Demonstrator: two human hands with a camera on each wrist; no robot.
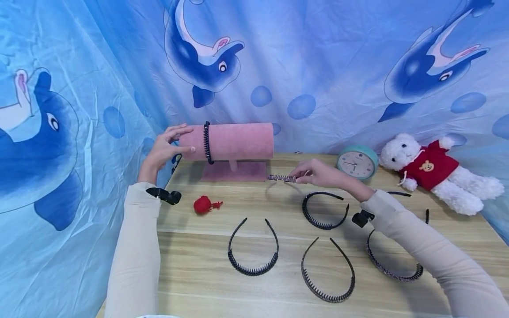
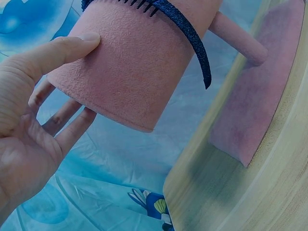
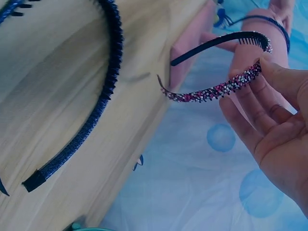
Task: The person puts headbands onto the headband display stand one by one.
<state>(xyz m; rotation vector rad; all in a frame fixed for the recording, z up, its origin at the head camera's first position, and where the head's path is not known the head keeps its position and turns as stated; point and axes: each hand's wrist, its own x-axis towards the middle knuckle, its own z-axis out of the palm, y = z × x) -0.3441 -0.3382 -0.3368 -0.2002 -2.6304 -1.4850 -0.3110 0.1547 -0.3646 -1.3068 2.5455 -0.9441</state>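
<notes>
A pink velvety display stand [image 1: 244, 142], a horizontal roll on a post and flat base, stands at the back left of the table. My left hand [image 1: 161, 148] holds the roll's left end, its thumb on the front in the left wrist view. Around the roll, near that end, sits a dark toothed headband [image 1: 207, 143]. To the right of the base, my right hand [image 1: 318, 173] pinches a toothed headband [image 3: 211, 92] with pink, white and black sparkles. The right wrist view shows this headband's two tips pointing away from the hand, above the table.
Several toothed headbands, including a black one [image 1: 253, 271] and a brownish one [image 1: 332, 298], lie on the wooden table [image 1: 191, 269]. A red ball of yarn [image 1: 202, 205] is at left. Back right are a teal clock [image 1: 356, 163] and a white teddy bear [image 1: 427, 167]. Dolphin-print curtains [image 1: 318, 66] surround the table.
</notes>
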